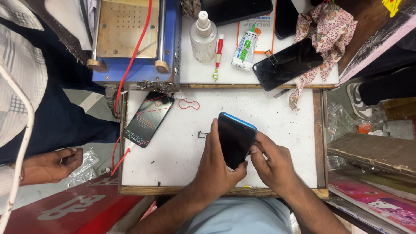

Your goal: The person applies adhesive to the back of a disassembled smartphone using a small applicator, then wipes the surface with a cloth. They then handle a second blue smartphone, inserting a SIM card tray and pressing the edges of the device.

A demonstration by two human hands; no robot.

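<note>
The blue-edged phone (235,139) sits dark-screened between my two hands above the white work mat (277,143), its long axis running from about five o'clock up to eleven. My left hand (216,167) clasps its left edge and bottom corner. My right hand (272,162) pinches the right edge at three o'clock, equally near. Farther off at nine o'clock lies a lit phone (148,118) on a red cable (119,158); at twelve, a clear bottle (203,37).
</note>
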